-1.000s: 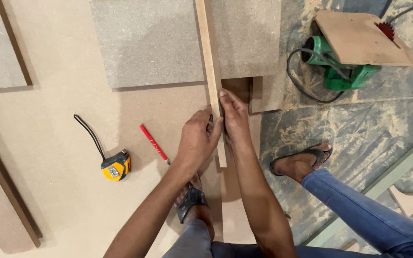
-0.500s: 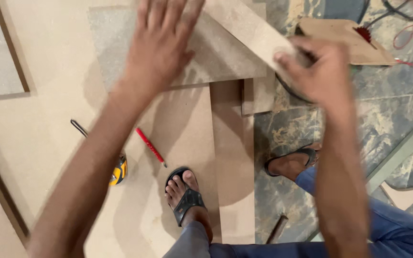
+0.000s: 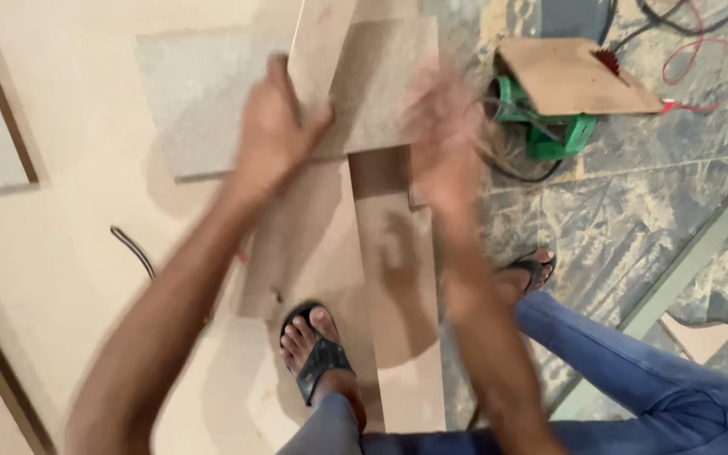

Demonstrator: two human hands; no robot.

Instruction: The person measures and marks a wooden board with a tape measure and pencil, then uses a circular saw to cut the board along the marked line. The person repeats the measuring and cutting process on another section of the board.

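We see left hand (image 3: 271, 139) with grip closed on edge of wooden strip (image 3: 320, 50), thumb on face, fingers behind, holding it lifted over large fibreboard sheet (image 3: 69, 253) on floor. Right hand (image 3: 444, 126) blurred just beside strip; we cannot tell its grip. Sandalled foot (image 3: 318, 354) stands on narrow offcut board (image 3: 398, 278), likely pinning it. Green power saw (image 3: 549, 126) sits well apart under a board scrap.

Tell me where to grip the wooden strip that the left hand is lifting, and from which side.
Probably near its lower end, from the left edge, as the left hand does: thumb on the face, fingers seemingly wrapped behind. The wooden strip is long, flat and narrow, tilted upward out of frame, so pinching across its thin edge suits it. The right hand is blurred; whether it touches the strip cannot be told.
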